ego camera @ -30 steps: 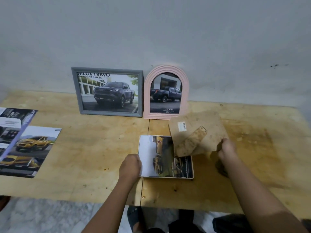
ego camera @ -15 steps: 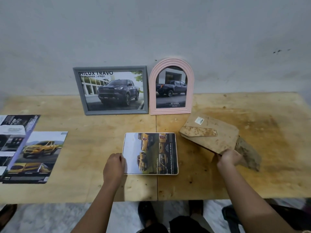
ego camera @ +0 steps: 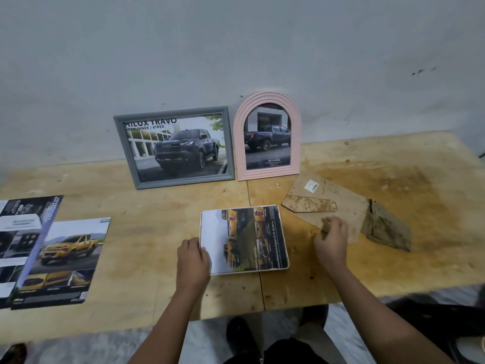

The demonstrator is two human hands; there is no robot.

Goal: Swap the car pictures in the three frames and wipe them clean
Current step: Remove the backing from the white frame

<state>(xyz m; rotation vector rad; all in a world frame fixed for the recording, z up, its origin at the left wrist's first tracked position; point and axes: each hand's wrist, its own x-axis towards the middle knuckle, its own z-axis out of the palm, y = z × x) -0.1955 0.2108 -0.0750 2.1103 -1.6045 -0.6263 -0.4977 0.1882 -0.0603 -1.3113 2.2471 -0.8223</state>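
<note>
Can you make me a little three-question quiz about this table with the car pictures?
1. True or false: the pink arched frame lies flat on the table.
2. What colour are the trucks in the white frame?
3. The right hand touches: A) the grey frame B) the brown backing board C) the loose brochure.

Key: 1 false, it stands upright. 2 yellow. 3 B.
</note>
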